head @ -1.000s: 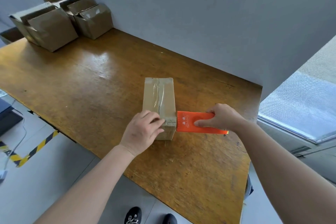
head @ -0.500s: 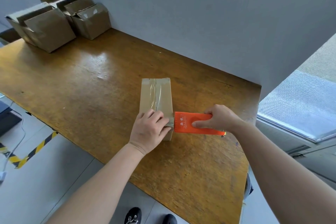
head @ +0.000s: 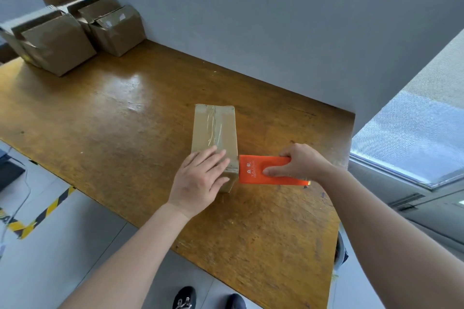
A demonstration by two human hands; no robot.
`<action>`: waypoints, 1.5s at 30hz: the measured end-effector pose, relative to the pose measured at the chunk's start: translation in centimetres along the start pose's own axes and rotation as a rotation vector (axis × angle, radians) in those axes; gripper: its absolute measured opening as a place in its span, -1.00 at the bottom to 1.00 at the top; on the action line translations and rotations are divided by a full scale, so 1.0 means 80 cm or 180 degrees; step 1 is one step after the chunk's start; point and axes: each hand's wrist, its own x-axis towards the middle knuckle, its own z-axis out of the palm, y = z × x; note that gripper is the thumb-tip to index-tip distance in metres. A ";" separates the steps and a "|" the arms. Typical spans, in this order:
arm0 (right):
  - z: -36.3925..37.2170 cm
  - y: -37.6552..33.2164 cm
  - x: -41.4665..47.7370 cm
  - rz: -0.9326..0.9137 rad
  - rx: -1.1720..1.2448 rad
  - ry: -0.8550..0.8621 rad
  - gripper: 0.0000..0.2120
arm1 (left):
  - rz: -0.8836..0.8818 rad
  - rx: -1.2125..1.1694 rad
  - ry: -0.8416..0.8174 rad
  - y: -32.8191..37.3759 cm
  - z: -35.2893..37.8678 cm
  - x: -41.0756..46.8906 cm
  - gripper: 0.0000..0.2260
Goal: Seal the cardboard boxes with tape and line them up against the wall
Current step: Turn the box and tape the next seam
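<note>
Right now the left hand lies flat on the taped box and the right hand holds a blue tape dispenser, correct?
No: the head view shows the tape dispenser is orange, not blue. The left hand does lie flat on the taped box, and the right hand holds the dispenser.

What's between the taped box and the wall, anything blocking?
Nothing visible: bare table lies between the box and the wall. The other boxes sit far left; the orange tape dispenser is at its right side.

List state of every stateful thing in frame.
taped box: closed, tape along top seam, flat on table.
orange tape dispenser: held at box's near end.
left hand: flat, pressing box top.
right hand: grips dispenser.
corner boxes: by wall, some flaps up.
</note>
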 end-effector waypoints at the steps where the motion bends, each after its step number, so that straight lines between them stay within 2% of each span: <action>1: 0.000 0.001 0.000 0.0013 0.0009 -0.0004 -0.41 | 0.0057 -0.0094 -0.0057 0.004 0.002 0.011 -0.69; 5: -0.001 0.007 -0.001 -0.0014 0.0074 0.0007 -0.50 | 0.0070 -0.0074 -0.0243 0.009 0.007 0.030 -0.70; 10: 0.007 0.010 0.006 -0.0058 0.0129 0.0002 -0.49 | -0.0049 0.0279 -0.0244 0.004 0.008 0.024 -0.66; 15: 0.000 0.019 0.009 -0.0095 0.0173 -0.0076 -0.52 | -0.0038 0.0271 -0.0054 0.000 0.018 0.022 -0.72; 20: -0.011 0.040 0.007 -0.0150 0.0326 -0.0137 -0.38 | 0.0068 0.0283 0.0025 -0.007 0.024 0.021 -0.68; 25: -0.015 0.046 0.006 -0.0123 0.0420 -0.0182 -0.42 | 0.0059 0.0256 0.0028 -0.009 0.024 0.022 -0.69; 29: -0.025 0.063 0.001 0.0057 0.0335 -0.0141 -0.38 | 0.0036 0.0203 0.0029 -0.010 0.023 0.022 -0.70; 34: -0.018 0.039 0.009 0.0161 -0.0133 -0.0087 -0.46 | -0.0026 0.0119 -0.0030 -0.008 0.021 0.023 -0.67; 39: 0.002 0.006 0.016 0.0268 -0.0624 -0.0084 -0.40 | -0.0063 0.0103 -0.0085 -0.006 0.019 0.022 -0.68; 45: 0.003 -0.049 0.024 0.0254 -0.1052 0.0001 -0.50 | -0.0092 0.0044 -0.0128 -0.003 0.016 0.023 -0.67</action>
